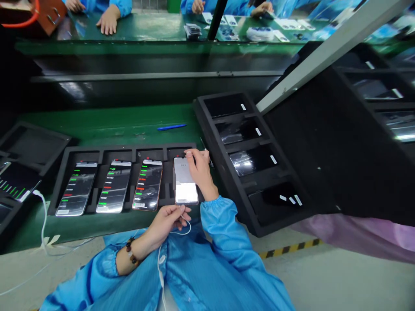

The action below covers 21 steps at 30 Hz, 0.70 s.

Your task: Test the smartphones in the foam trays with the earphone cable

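front tray (100, 157): four lit phones (147, 185); right tray (259, 180): four dark phones (253, 162).

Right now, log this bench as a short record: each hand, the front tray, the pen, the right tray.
Left hand: pinches a white cable at the lower edge of the bright-screened phone; plugged in or not, cannot tell
Right hand: at that phone's upper right corner
Front tray: that phone plus three phones with text on dark screens
Pen: blue, on the green table beyond the front tray
Right tray: four dark phones with white labels
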Tool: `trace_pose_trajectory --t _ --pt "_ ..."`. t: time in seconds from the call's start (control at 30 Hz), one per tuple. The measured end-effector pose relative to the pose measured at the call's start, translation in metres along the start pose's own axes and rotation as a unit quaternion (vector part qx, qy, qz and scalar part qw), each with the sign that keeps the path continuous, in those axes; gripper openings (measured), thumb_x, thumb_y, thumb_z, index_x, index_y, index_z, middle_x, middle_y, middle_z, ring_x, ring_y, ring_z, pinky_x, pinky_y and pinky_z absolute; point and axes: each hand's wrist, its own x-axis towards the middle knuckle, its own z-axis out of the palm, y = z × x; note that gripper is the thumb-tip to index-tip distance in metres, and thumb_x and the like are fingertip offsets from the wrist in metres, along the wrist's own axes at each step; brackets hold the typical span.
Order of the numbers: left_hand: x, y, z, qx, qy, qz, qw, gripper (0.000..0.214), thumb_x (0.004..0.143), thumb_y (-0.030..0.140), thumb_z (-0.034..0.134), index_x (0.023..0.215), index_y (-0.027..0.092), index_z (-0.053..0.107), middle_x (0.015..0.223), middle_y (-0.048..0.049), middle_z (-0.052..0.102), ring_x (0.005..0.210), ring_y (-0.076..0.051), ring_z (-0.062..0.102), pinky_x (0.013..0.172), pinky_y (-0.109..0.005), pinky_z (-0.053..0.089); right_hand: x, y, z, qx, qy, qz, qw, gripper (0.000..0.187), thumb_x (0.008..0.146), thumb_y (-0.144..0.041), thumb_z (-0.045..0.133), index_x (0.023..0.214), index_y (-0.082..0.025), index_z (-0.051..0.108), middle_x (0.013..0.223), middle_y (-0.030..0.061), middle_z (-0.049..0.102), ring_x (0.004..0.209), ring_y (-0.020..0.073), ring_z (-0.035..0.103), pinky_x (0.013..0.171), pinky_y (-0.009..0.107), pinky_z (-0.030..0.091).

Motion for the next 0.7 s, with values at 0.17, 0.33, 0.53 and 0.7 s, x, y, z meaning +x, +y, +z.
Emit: trace_pose_trajectory --t 0.17,0.33,0.53,0.7 --pt "0.0001 -0.0018 -0.0022 0.001 -0.004 0.003 1.0 0.069 0.073 0.073 0.098 0.099 0.011 0.086 0.083 -0.0098 0.077 0.065 -0.013 0.062 0.059 -0.025 0.044 0.0004 0.0012 0.0002 0.001 0.003 -0.003 1.0 0.055 0.119 -0.061 0.031 0.117 -0.027 0.074 0.112 0.0091 0.079 0.109 0.0321 0.057 0.108 0.05 0.046" --pt "0.0003 -0.0013 -0.002 -0.003 -0.006 -0.001 1.0 0.071 0.071 0.075 0.098 0.1 0.01 0.086 0.082 -0.0095 0.076 0.065 -0.013 0.061 0.058 -0.025 0.044 0.0004 0.0013 0.0007 0.001 0.005 -0.001 1.0 0.058 0.119 -0.063 0.03 0.116 -0.027 0.074 0.113 0.0083 0.08 0.109 0.0325 0.057 0.109 0.052 0.045" --pt "-0.0005 0.0015 -0.0002 -0.009 0.0 -0.011 1.0 0.072 0.067 0.076 0.099 0.097 0.012 0.087 0.08 -0.0074 0.075 0.064 -0.012 0.06 0.059 -0.024 0.045 -0.001 -0.0011 0.0001 -0.011 0.005 0.0 1.0 0.062 0.118 -0.065 0.025 0.114 -0.027 0.074 0.113 0.009 0.079 0.109 0.0325 0.057 0.11 0.052 0.045" --pt "-0.0007 0.0 -0.0002 -0.009 -0.005 -0.014 1.0 0.074 0.068 0.077 0.099 0.099 0.011 0.087 0.081 -0.0081 0.076 0.064 -0.012 0.061 0.06 -0.025 0.046 -0.0021 -0.0008 0.0001 0.003 0.01 -0.001 1.0 0.064 0.118 -0.069 0.026 0.113 -0.026 0.074 0.112 0.0098 0.079 0.11 0.0331 0.057 0.109 0.052 0.047"
